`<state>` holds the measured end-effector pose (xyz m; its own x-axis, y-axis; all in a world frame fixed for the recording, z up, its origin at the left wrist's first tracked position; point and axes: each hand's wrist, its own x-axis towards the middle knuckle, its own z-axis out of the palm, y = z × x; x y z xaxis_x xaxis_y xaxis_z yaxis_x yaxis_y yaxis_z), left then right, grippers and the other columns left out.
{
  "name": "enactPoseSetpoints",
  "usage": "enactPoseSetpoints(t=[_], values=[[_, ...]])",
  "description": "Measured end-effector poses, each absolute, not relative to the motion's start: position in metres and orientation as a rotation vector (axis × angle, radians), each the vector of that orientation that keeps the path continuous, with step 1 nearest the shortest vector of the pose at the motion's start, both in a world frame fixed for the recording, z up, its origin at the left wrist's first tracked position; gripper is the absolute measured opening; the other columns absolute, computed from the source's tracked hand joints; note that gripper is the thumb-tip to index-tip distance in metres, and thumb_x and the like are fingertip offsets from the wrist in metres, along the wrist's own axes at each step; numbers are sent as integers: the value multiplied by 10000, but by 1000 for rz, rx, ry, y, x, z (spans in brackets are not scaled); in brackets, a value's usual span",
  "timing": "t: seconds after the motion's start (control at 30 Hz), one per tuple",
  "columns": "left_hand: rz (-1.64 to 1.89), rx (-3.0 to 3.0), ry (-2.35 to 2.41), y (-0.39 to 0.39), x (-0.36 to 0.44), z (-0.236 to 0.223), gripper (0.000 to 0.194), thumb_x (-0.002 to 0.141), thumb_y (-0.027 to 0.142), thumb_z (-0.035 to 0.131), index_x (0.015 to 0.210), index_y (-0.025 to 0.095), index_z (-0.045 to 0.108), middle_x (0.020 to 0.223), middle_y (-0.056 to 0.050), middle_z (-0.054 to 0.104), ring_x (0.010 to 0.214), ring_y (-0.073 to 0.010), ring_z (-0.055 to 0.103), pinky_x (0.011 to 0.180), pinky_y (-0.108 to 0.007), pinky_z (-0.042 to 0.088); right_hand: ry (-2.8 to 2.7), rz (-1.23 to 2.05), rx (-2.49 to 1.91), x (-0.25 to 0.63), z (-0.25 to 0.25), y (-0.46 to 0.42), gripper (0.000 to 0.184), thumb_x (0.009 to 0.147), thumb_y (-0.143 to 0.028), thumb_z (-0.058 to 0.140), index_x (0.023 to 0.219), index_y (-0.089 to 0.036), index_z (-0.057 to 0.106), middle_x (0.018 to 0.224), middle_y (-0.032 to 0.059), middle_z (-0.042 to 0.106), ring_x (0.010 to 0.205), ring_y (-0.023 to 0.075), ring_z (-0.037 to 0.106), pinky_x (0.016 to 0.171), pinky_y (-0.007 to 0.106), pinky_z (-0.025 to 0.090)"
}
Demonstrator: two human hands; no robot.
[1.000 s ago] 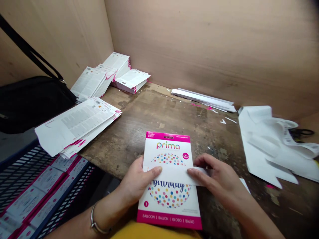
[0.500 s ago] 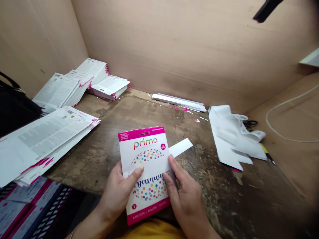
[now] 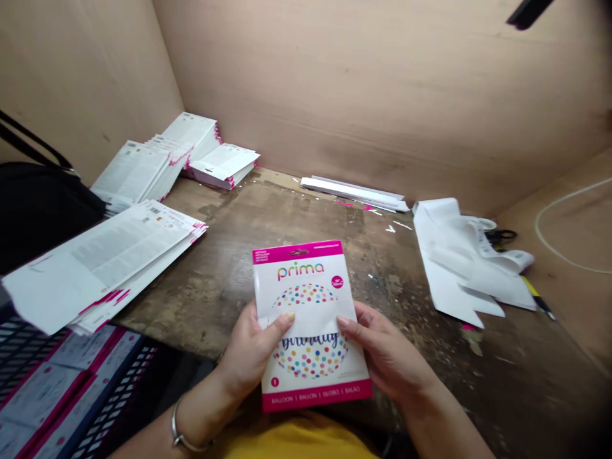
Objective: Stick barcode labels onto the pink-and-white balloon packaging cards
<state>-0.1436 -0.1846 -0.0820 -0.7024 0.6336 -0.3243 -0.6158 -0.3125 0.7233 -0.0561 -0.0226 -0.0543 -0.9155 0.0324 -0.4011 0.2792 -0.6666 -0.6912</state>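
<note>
A balloon packet (image 3: 310, 370), white with pink bands and coloured dots, is held upright in front of me by both hands. Across its middle lies a white paper strip (image 3: 313, 319) that covers part of the printed design. My left hand (image 3: 251, 350) grips the left edge, its thumb pressing on the strip's left part. On the opposite edge my right hand (image 3: 382, 347) has its thumb on the strip's right end. The fingers of both hands are hidden behind the packet.
Stacks of printed cards (image 3: 129, 242) lie along the left of the worn table (image 3: 229, 280). Long white strips (image 3: 354, 193) rest by the back wall. At right are crumpled white sheets (image 3: 463, 261), scissors (image 3: 502, 237) and a yellow-black pen (image 3: 538, 296). A crate (image 3: 115, 408) stands below left.
The strip's free end, which stuck out past the packet's right edge, no longer shows there. My right hand has shifted to grip that edge, thumb on the strip. The view has turned slightly left.
</note>
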Motion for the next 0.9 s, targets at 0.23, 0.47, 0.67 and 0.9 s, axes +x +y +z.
enactPoseSetpoints(t=[0.23, 0.47, 0.67, 0.9], values=[[2007, -53, 936, -193, -156, -74, 570, 803, 605, 510, 1124, 136, 552, 1080, -150, 669, 1038, -298, 616, 859, -426, 500, 1273, -2869, 822, -48, -55, -13, 340, 769, -240, 698, 1097, -213, 613, 1105, 117, 672, 967, 280, 650, 902, 493, 477], [1986, -315, 810, -180, -149, -82, 328, 849, 352, 563, 1043, 91, 604, 909, -146, 721, 945, -297, 662, 848, -444, 515, 1025, -2852, 895, -46, -68, -18, 351, 786, -208, 671, 1124, -173, 584, 1059, 140, 687, 952, 296, 656, 896, 521, 478], [1963, -214, 1637, -188, -159, -93, 171, 836, 217, 568, 954, 111, 634, 841, -101, 730, 756, -231, 698, 682, -323, 570, 1014, -2811, 978, -49, -87, -18, 455, 799, -180, 659, 1227, -148, 508, 1053, 155, 686, 945, 291, 661, 881, 512, 496], [1715, 8, 2048, -186, -191, -94, 102, 799, 207, 566, 755, 134, 621, 599, -48, 687, 522, -208, 663, 457, -276, 539, 1061, -2825, 962, -51, -92, -21, 468, 763, -197, 701, 1200, -158, 536, 1079, 150, 677, 954, 300, 657, 865, 505, 511]])
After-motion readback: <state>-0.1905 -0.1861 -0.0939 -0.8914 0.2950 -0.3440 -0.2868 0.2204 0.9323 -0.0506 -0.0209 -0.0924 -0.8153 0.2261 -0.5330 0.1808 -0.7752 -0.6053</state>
